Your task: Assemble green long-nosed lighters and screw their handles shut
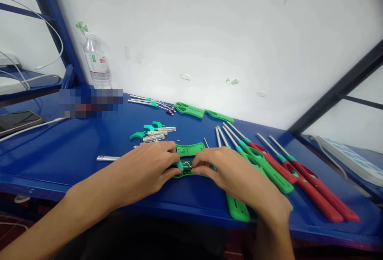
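Observation:
At the desk's front middle, an opened green lighter shell (179,176) lies with small parts and a wire inside. My left hand (152,164) is closed with thumb and finger around a teal piece (179,166) in it. My right hand (220,166) pinches at the shell's right part, by a black part (187,168); whatever is between its fingertips is too small to name. Just behind lies the other green shell half (190,149). A metal tube (107,158) sticks out to the left from under my left hand.
Assembled red lighters (317,190) and green lighters (277,178) lie to the right. Teal triggers (137,135) and clear fuel tanks (154,137) sit behind my left hand. Along the wall are metal tubes with wires (143,101), green shells (190,110) and a bottle (97,62). A phone (19,121) is far left.

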